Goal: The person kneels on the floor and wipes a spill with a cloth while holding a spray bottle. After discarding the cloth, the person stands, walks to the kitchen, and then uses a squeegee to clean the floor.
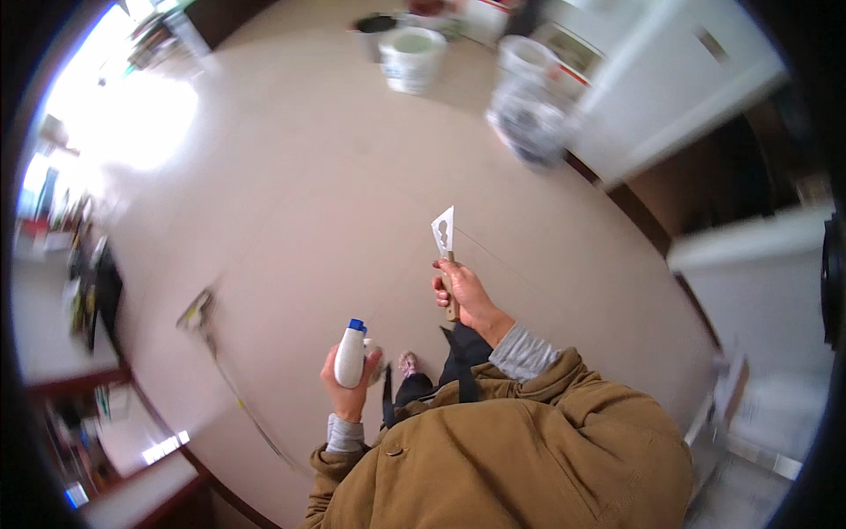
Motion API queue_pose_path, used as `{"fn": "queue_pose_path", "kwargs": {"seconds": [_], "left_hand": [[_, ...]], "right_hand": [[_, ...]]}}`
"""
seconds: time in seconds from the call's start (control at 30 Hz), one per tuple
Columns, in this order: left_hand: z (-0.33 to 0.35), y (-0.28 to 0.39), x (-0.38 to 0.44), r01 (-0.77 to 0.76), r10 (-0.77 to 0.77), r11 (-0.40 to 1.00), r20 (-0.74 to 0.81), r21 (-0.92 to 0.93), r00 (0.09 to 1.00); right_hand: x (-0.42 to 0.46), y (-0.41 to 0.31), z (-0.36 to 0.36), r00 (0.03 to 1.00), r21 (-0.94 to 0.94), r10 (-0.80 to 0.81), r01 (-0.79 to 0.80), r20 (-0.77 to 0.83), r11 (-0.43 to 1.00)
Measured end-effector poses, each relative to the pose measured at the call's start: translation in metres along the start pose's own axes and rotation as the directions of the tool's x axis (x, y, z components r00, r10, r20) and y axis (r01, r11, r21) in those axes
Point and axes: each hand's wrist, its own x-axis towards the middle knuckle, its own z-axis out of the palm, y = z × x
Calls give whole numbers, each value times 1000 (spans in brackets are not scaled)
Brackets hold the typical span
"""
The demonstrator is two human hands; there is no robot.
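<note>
My left hand (347, 390) is wrapped around a white plastic bottle (349, 360) with a blue cap, held upright over the floor. Just right of the bottle, a round whitish thing (375, 360) shows partly behind my fingers; I cannot tell what it is. In my right hand (466, 294) is the wooden handle of a scraper-like tool (443, 231). Its pale flat blade has a cut-out and points away from me. Both hands are in front of my body, apart from each other.
A flat mop (198, 311) lies on the floor (317, 198) at left. Farther off stand a white bucket (411, 63), a dark-mouthed bin (374, 33) and a filled clear plastic bag (532, 122). White cabinets (674, 79) line the right side; a cluttered counter (43, 317) borders the left.
</note>
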Motion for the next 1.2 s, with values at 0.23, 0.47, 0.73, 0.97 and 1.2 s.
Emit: {"fn": "queue_pose_path", "kwargs": {"seconds": [0.23,0.47,0.73,0.97,1.2], "left_hand": [[20,-9,-6,-122,34,976,425,182,905],[86,-6,-97,-204,45,973,769,112,637],[129,-1,-238,-173,-44,978,926,117,374],[142,-6,-378,-323,4,939,932,121,361],[137,-4,-478,-487,228,861,968,-147,110]], "right_hand": [[-141,82,-81,911,429,36,158,-410,890],[-278,166,-155,767,477,-81,474,-636,740],[-402,238,-208,531,104,-291,594,-796,798],[-498,258,-232,580,-117,-473,544,-663,831],[-542,276,-216,392,-463,-600,393,-697,794]]}}
